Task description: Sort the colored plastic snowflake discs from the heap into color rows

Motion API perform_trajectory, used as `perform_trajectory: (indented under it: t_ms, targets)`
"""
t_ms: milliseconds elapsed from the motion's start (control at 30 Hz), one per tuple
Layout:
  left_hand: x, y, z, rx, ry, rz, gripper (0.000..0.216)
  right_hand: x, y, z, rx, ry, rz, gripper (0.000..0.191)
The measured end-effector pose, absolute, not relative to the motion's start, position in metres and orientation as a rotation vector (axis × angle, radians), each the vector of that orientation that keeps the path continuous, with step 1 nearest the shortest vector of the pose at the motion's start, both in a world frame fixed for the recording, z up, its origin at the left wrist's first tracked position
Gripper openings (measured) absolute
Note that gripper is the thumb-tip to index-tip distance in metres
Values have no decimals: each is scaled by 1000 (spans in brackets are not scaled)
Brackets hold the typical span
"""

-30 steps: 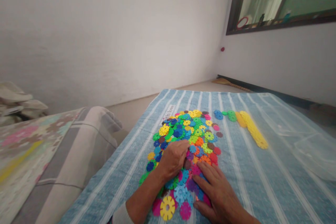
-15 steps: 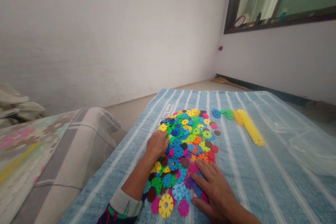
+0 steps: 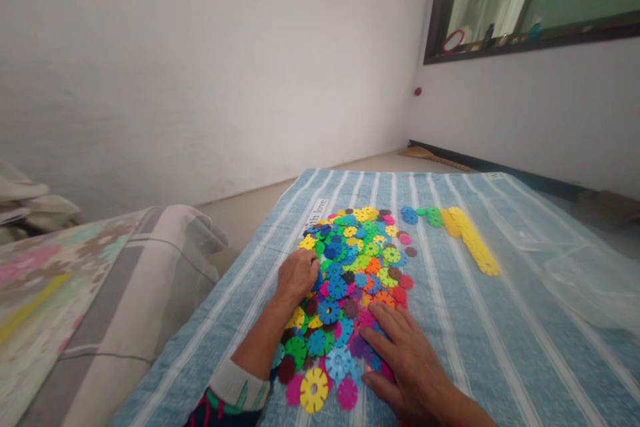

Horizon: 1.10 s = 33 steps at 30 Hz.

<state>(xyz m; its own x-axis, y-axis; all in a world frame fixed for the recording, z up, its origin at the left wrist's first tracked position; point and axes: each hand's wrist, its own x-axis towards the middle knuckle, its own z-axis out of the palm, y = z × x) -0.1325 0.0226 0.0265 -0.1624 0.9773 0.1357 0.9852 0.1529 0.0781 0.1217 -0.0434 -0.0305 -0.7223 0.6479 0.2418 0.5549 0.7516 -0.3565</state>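
A wide spread of colourful notched plastic discs (image 3: 338, 287), shaped like flowers or snowflakes, lies on a blue-and-white striped cloth (image 3: 465, 320). At the left edge of the spread my left hand (image 3: 299, 273) has its fingers curled inward. Its fingertips are hidden, so I cannot make out what they hold. My right hand (image 3: 407, 357) rests open on the near right side, fingers stretched over pink and purple discs. Closest to me lie a yellow disc (image 3: 314, 390) and a magenta disc (image 3: 347, 393).
Behind the spread, to the right, a row of yellow discs (image 3: 477, 243) lies beside a green group (image 3: 434, 216) and a blue group (image 3: 409, 215). A clear plastic bag (image 3: 575, 273) covers the right side. Grey striped fabric (image 3: 170, 267) stands at left.
The view has shifted very slightly. Both hands stay in the same places on the discs, and the discs look unmoved.
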Motion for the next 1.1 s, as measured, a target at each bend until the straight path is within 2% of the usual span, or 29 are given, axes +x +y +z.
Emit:
perform_trajectory:
  t_ms: [767, 1100]
  targets:
    - [-134, 19, 30, -1988, -2440, -358, 26, 122, -45, -28, -952, -2584, 391, 47]
    - [-144, 21, 18, -1933, -2392, -571, 25, 123, -45, -27, -945, -2588, 373, 46]
